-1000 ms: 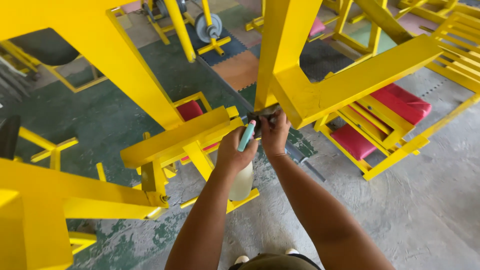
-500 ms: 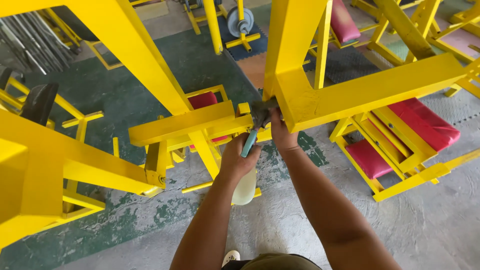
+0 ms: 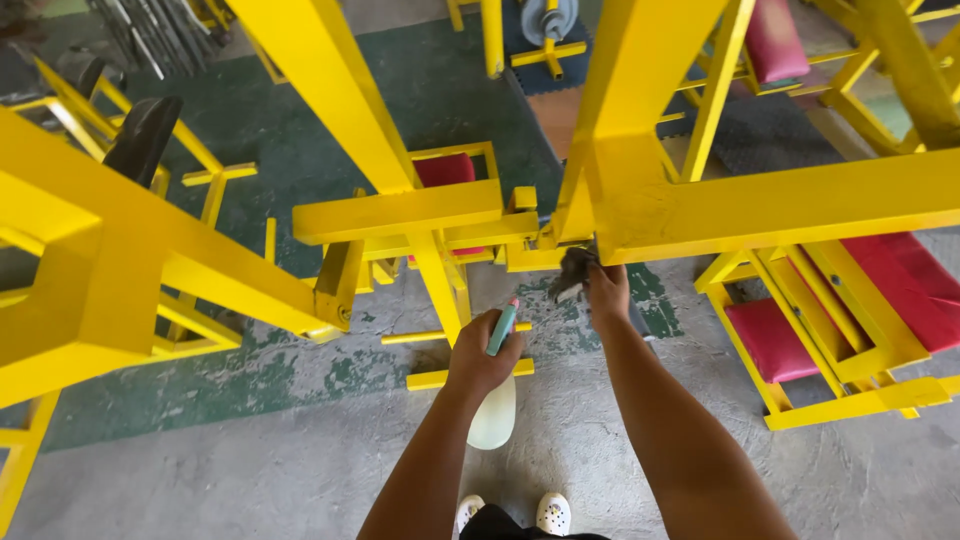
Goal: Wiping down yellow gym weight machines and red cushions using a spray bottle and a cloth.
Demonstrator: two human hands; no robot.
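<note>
My left hand [image 3: 480,355] grips a pale spray bottle [image 3: 494,412] with a teal trigger head, its body hanging below my fist. My right hand [image 3: 605,290] is closed on a dark grey cloth [image 3: 572,272] and presses it against the underside of a yellow steel beam [image 3: 780,205], at the joint with a slanted yellow post [image 3: 640,90]. Both arms reach forward from the bottom of the view. The spray bottle sits a little left of the cloth, apart from the frame.
Yellow gym frames surround me: a thick beam [image 3: 120,260] at left, a crossbar [image 3: 400,212] ahead, benches with red pads [image 3: 905,285] at right. A weight stack [image 3: 548,20] stands far back. The floor [image 3: 250,460] is worn grey concrete with green patches. My white shoes [image 3: 552,512] show below.
My view has tilted down and back. My left hand with the bottle has dropped away from the beam; the right hand stays at the beam joint with the cloth.
</note>
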